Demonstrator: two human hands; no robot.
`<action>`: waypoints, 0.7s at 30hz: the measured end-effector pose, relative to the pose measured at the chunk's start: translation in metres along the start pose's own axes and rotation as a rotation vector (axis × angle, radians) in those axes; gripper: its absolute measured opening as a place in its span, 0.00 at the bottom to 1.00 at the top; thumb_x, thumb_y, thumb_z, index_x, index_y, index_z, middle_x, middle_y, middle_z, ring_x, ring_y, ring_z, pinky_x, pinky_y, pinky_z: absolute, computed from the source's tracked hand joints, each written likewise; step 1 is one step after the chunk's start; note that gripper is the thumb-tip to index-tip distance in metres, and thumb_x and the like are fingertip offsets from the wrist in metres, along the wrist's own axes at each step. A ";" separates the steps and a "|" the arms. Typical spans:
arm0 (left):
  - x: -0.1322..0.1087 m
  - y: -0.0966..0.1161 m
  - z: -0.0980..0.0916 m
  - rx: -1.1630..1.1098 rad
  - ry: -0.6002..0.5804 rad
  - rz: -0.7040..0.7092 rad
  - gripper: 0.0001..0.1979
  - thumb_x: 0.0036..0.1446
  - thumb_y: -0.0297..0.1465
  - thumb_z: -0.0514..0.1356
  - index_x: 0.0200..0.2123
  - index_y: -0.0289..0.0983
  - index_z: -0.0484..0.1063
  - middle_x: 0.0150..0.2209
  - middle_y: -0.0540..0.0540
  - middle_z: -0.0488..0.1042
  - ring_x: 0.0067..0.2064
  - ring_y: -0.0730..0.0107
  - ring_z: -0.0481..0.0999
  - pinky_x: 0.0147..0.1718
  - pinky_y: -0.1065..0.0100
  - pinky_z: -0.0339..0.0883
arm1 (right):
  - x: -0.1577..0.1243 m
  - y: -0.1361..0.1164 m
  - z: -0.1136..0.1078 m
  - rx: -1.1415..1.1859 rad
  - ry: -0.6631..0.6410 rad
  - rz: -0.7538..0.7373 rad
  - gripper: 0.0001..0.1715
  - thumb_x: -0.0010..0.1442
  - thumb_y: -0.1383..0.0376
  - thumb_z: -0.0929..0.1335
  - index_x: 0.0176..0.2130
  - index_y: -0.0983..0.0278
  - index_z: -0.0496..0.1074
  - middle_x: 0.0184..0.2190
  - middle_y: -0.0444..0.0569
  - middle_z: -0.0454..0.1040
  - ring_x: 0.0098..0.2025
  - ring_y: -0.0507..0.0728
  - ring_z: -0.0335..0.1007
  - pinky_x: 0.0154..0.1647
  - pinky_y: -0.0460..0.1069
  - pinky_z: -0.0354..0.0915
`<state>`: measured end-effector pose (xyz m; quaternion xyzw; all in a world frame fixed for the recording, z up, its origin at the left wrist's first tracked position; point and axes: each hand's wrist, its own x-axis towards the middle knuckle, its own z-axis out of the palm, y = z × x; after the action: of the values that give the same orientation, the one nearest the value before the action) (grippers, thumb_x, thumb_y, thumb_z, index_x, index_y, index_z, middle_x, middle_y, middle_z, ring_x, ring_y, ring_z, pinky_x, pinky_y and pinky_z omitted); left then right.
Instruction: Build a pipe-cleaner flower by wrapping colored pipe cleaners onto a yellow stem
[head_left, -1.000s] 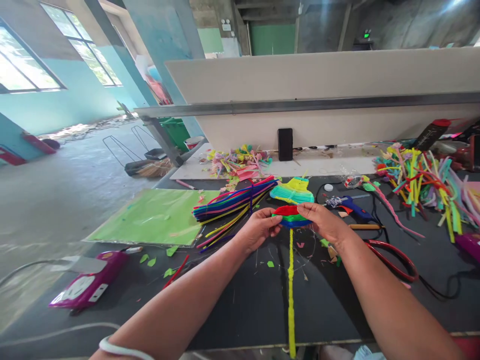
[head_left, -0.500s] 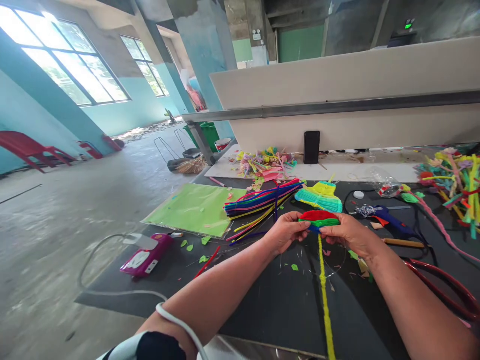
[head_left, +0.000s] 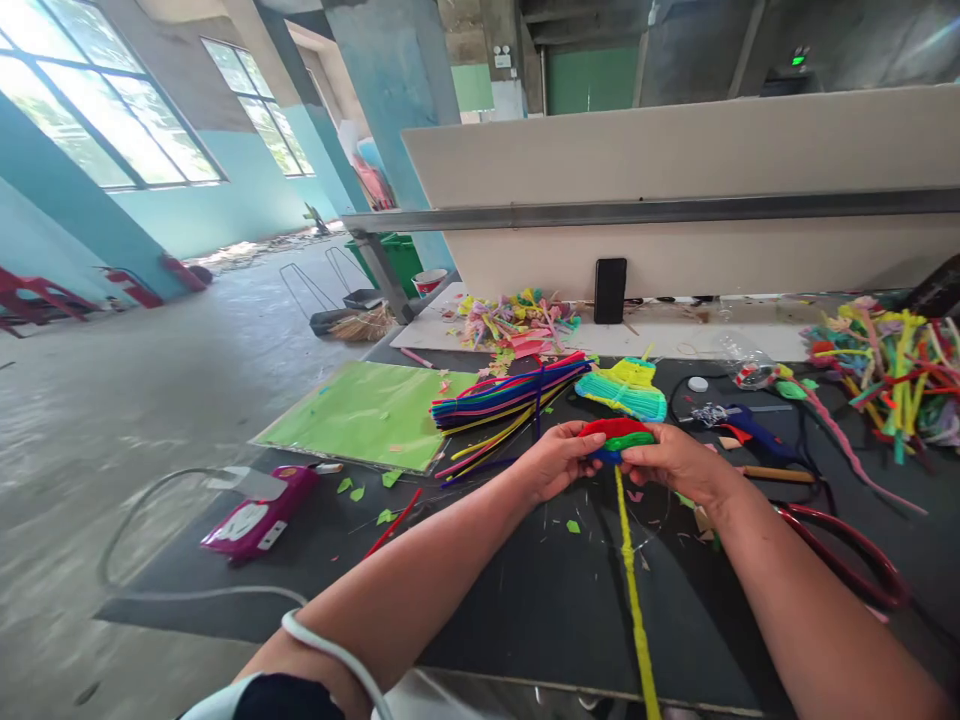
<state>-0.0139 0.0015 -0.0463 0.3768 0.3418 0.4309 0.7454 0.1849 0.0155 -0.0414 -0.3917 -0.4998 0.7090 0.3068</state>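
Between my two hands is a small piece of red, green and blue pipe cleaners (head_left: 616,428), layered in bands. My left hand (head_left: 564,460) pinches its left end, and my right hand (head_left: 673,462) pinches the right end. A long yellow pipe cleaner (head_left: 631,585) hangs below the piece toward the table's front edge; its upper end is hidden near the fingers. Just behind my hands lies a yellow and turquoise pipe-cleaner shape (head_left: 624,388). To its left is a bundle of colored pipe cleaners (head_left: 506,395).
Left on the dark table (head_left: 525,600) are a green sheet (head_left: 352,415) and a purple packet (head_left: 259,515) beside a white cable. Rightward lie a blue glue gun (head_left: 757,430), red-handled scissors (head_left: 847,550) and a pipe-cleaner heap (head_left: 896,370). A phone (head_left: 610,290) leans against the back board.
The whole view has shifted, so the table things appear slightly further left. Both hands keep their pinch on the colored piece, with the green band a little differently angled.
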 end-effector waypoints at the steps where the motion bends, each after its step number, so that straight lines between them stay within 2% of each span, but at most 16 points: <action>1: 0.000 0.001 -0.001 -0.009 0.011 -0.009 0.20 0.44 0.35 0.70 0.39 0.31 0.74 0.29 0.46 0.75 0.23 0.79 0.70 0.24 0.74 0.61 | 0.000 0.000 -0.001 0.013 -0.014 -0.003 0.19 0.49 0.65 0.74 0.42 0.66 0.72 0.28 0.47 0.76 0.26 0.50 0.70 0.27 0.44 0.68; 4: 0.000 0.002 -0.004 -0.009 0.002 -0.026 0.20 0.46 0.35 0.69 0.41 0.31 0.74 0.31 0.45 0.75 0.24 0.79 0.70 0.26 0.74 0.62 | -0.001 -0.001 0.000 0.065 -0.020 -0.031 0.17 0.52 0.64 0.72 0.42 0.65 0.70 0.29 0.47 0.76 0.27 0.50 0.71 0.26 0.44 0.67; 8: 0.000 0.001 -0.007 0.066 -0.101 -0.061 0.22 0.45 0.32 0.70 0.44 0.32 0.73 0.31 0.46 0.74 0.25 0.80 0.69 0.24 0.76 0.60 | -0.004 -0.005 0.003 0.074 -0.003 -0.055 0.17 0.53 0.66 0.71 0.43 0.63 0.68 0.29 0.46 0.75 0.27 0.50 0.71 0.25 0.44 0.67; 11: -0.001 0.001 -0.006 0.135 -0.152 -0.064 0.22 0.43 0.30 0.71 0.43 0.32 0.73 0.28 0.48 0.73 0.24 0.81 0.67 0.22 0.76 0.57 | -0.004 -0.006 0.005 0.054 -0.011 -0.050 0.17 0.52 0.66 0.70 0.43 0.63 0.67 0.29 0.46 0.75 0.27 0.50 0.71 0.25 0.44 0.66; 17: -0.002 0.001 -0.002 0.194 -0.124 -0.054 0.15 0.43 0.30 0.70 0.34 0.30 0.73 0.25 0.49 0.71 0.21 0.82 0.64 0.20 0.75 0.55 | -0.004 -0.005 0.010 0.051 -0.012 -0.066 0.18 0.52 0.66 0.71 0.43 0.63 0.67 0.29 0.45 0.75 0.27 0.50 0.70 0.25 0.44 0.66; 21: -0.002 0.000 0.000 0.182 -0.126 -0.065 0.15 0.43 0.30 0.70 0.33 0.30 0.72 0.25 0.48 0.70 0.21 0.82 0.64 0.19 0.75 0.54 | -0.007 -0.009 0.010 0.056 -0.040 -0.079 0.18 0.53 0.64 0.72 0.43 0.63 0.67 0.28 0.45 0.75 0.27 0.50 0.70 0.26 0.44 0.66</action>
<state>-0.0152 -0.0003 -0.0457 0.4579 0.3442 0.3490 0.7417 0.1800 0.0076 -0.0296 -0.3486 -0.5009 0.7177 0.3353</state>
